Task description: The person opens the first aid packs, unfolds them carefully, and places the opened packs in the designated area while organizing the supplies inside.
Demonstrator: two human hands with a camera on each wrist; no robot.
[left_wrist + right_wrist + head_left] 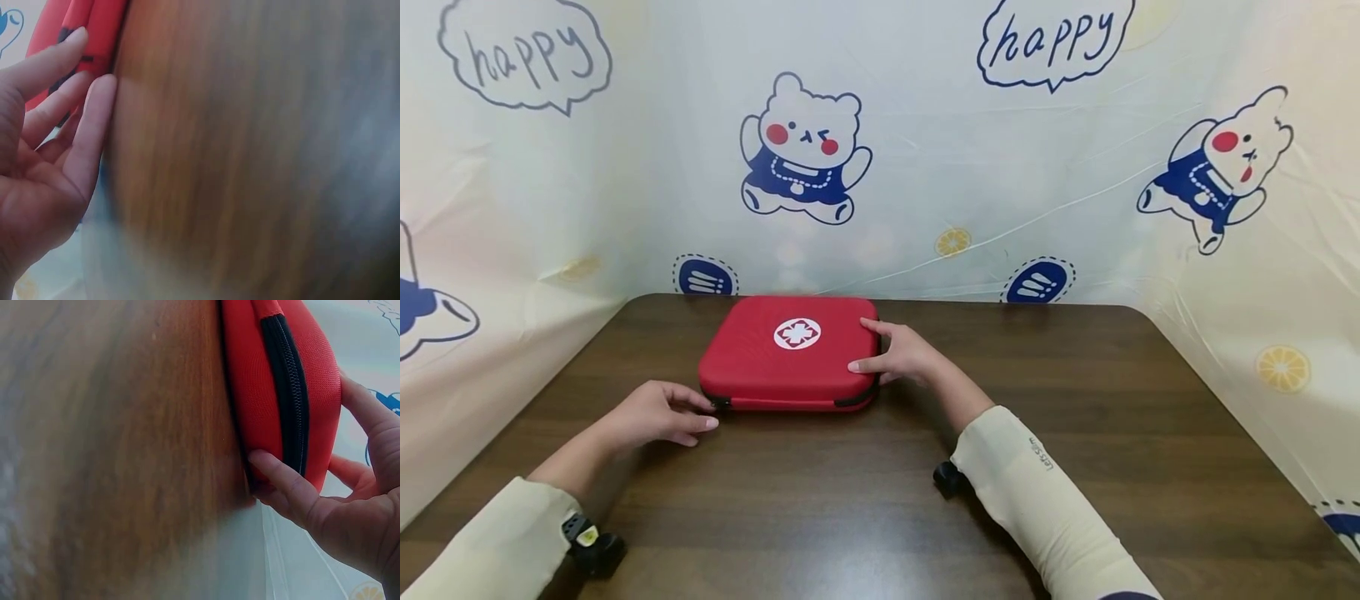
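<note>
A red first-aid case point(760, 350) lies closed on the table, a white round emblem on its lid. Its black zipper point(291, 394) runs along the side in the right wrist view. My right hand point(904, 354) grips the case's right side, with digits on the lid and others lower down against the side wall. My left hand point(658, 414) is at the front left corner, fingers loosely bent and parted, fingertips right at the zipper's end. In the left wrist view, the left fingers point(94, 119) overlap the red corner of the case, and no object shows between them.
The brown wooden table point(820, 500) has rounded far corners. A printed curtain point(925, 167) with bears and lettering hangs behind it and along both sides. Dark wrist cameras point(597, 550) sit under the pale sleeves point(1045, 500).
</note>
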